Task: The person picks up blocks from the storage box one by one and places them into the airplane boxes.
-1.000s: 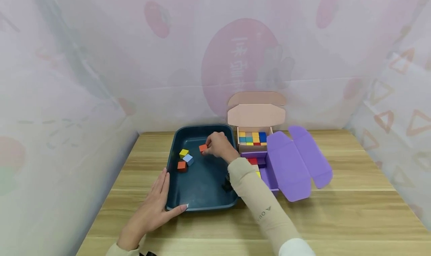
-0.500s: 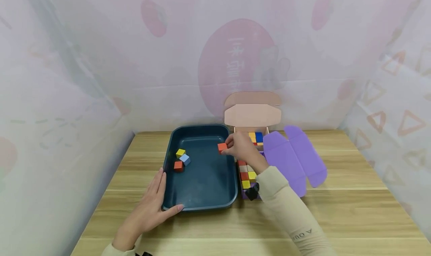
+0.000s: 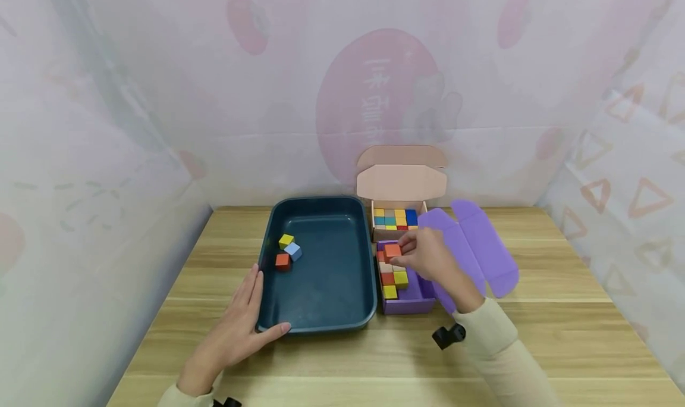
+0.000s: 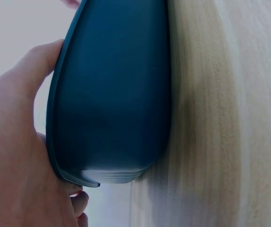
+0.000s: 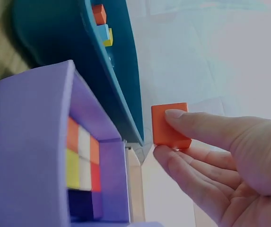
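Note:
My right hand (image 3: 430, 255) pinches an orange cube (image 3: 392, 253) between thumb and fingers, above the open purple box (image 3: 409, 307). In the right wrist view the thumb lies across one face of the cube (image 5: 161, 135). Red, yellow and pale wooden cubes sit in the box, mostly along its left side. My left hand (image 3: 235, 329) rests at the front left corner of a dark blue tray (image 3: 321, 294), thumb on its front rim and fingers straight along the left side. Inside the tray lie a yellow cube (image 3: 286, 241), a light blue cube (image 3: 293, 251) and an orange-red cube (image 3: 283, 262).
Behind the purple box stands an open cardboard box (image 3: 398, 235) holding several coloured cubes, its lid (image 3: 401, 182) raised against the back wall. The purple lid (image 3: 476, 249) spreads out to the right. Everything stands on a wooden table (image 3: 578, 312).
My right hand has carried the orange cube out of the tray, rightward over the rim to above the purple box. The left hand stays at the tray's corner.

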`<state>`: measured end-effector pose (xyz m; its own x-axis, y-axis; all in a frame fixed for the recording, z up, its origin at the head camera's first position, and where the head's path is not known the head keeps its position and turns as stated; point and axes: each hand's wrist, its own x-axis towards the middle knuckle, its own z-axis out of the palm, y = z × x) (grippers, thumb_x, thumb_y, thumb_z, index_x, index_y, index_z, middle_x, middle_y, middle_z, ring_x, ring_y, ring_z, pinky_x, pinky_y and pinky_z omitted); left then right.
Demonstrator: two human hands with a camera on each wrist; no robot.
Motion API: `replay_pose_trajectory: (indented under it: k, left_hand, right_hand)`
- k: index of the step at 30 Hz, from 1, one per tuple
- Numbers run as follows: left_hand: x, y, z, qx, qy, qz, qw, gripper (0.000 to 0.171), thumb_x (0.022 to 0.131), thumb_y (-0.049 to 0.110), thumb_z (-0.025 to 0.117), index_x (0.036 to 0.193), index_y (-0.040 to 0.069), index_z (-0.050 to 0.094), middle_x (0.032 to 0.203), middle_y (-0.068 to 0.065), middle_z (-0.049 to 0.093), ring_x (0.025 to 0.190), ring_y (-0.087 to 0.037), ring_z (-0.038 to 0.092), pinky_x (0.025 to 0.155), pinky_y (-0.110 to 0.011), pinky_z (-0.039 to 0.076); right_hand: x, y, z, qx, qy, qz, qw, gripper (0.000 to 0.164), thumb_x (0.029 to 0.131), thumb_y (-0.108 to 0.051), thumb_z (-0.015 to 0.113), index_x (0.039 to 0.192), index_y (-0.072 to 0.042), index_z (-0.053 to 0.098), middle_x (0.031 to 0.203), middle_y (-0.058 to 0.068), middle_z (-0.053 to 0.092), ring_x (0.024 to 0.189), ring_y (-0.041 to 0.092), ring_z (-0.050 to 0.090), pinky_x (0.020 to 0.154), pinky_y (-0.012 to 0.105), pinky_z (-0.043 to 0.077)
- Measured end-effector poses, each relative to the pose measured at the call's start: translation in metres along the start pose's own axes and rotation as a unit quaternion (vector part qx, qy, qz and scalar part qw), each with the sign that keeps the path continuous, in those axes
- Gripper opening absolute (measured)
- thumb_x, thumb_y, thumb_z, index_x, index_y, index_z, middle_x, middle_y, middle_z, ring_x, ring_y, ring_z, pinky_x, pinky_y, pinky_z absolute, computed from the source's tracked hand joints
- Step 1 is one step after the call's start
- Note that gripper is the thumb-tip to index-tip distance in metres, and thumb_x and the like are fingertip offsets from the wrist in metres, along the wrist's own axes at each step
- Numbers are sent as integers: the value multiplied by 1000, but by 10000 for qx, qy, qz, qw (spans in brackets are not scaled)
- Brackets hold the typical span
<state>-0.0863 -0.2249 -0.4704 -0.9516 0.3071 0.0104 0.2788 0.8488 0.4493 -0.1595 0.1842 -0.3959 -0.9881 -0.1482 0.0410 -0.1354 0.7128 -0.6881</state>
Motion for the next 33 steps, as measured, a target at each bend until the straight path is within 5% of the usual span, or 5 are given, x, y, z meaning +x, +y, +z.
replay_pose_trajectory:
  k: [11, 23, 31, 33]
  left_hand:
    - [2, 2, -1, -41, -35, 15, 10000, 121, 92, 67, 69, 169, 2, 3, 180, -14, -7, 165, -43, 6, 127, -72, 18]
    - [3, 0, 2, -41, -24, -17, 10000, 122, 91, 69, 69, 169, 3, 2, 180, -15, -6, 165, -43, 6, 128, -72, 18]
    - [3, 1, 3, -18, -57, -53, 10000, 122, 91, 70, 68, 169, 2, 3, 180, -15, -5, 165, -43, 6, 128, -72, 17]
    - [3, 1, 3, 1, -60, -67, 10000, 122, 91, 70, 68, 169, 2, 3, 179, -16, -4, 165, -43, 6, 128, -71, 17]
  right_hand:
    - [-33, 24, 3, -317, -235, 246, 9989, 28, 80, -14, 93, 97, 2, 77, 90, 9, 79, 81, 17, 74, 72, 33, 66]
    - [-26, 31, 15, -824, -785, 610, 9916, 20, 77, -10, 94, 78, -6, 75, 74, 2, 69, 68, 16, 60, 57, 25, 51]
    - [-20, 27, 21, -982, -1024, 913, 9857, 53, 77, -2, 88, 51, -15, 44, 53, -6, 26, 55, 13, 29, 48, 22, 22]
    - [-19, 26, 22, -1043, -1071, 1055, 9831, 53, 78, -2, 87, 51, -15, 43, 53, -6, 26, 55, 13, 28, 47, 22, 23]
